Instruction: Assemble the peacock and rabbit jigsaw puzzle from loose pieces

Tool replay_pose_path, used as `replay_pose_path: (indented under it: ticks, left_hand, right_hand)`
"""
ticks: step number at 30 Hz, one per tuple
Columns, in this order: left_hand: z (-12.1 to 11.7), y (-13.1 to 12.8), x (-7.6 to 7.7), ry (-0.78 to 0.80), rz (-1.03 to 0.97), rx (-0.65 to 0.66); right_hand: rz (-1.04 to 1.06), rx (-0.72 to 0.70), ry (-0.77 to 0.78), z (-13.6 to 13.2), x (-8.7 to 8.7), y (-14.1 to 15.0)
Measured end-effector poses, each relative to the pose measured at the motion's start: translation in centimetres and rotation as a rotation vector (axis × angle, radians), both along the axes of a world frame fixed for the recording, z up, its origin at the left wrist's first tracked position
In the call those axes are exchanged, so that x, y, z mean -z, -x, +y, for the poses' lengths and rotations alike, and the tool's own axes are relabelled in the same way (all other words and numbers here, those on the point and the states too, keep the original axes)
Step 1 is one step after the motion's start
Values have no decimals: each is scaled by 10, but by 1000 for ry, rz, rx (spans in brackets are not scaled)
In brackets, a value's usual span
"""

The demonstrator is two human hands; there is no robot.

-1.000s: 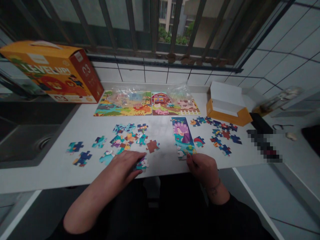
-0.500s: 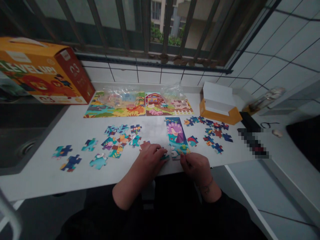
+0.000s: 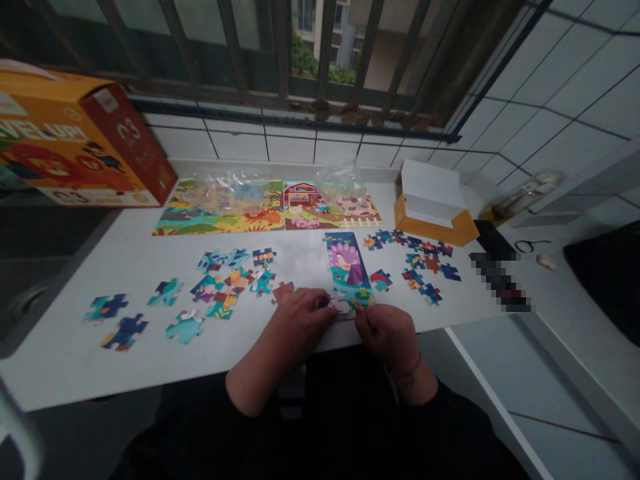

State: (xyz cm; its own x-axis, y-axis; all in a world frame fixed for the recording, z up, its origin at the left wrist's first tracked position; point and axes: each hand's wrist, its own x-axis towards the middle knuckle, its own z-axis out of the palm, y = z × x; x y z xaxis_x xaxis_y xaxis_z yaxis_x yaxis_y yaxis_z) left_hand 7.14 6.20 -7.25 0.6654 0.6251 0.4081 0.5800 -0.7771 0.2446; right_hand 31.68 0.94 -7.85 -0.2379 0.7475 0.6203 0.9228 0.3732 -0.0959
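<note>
My left hand (image 3: 313, 308), fingers curled, pinches a puzzle piece (image 3: 325, 301) beside the peacock puzzle strip (image 3: 345, 267), apparently for alignment; my half-closed right hand (image 3: 387, 331) steadies its near edge.

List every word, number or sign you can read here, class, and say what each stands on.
"EVEL UP!": front of the large orange box, its start cut off by the picture's edge.
"03": the box's red side.
"03": low on the box's front.
The box's white labels and finer print: too small or blurred to read.
</note>
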Motion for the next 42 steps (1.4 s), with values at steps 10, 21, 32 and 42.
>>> replay_pose_path:
  ticks: [10, 21, 32, 42]
  left_hand:
    - [-8, 1, 0, 23, 87, 67]
    - [-9, 1, 0, 48, 96, 90]
    - [-9, 17, -10, -59, 56, 14]
    - [23, 99, -16, 6, 87, -357]
  right_hand:
    - [-13, 9, 11, -1, -2, 1]
    - [8, -17, 5, 0, -4, 2]
    - [5, -8, 26, -1, 1, -1]
    - [-4, 0, 11, -1, 1, -1]
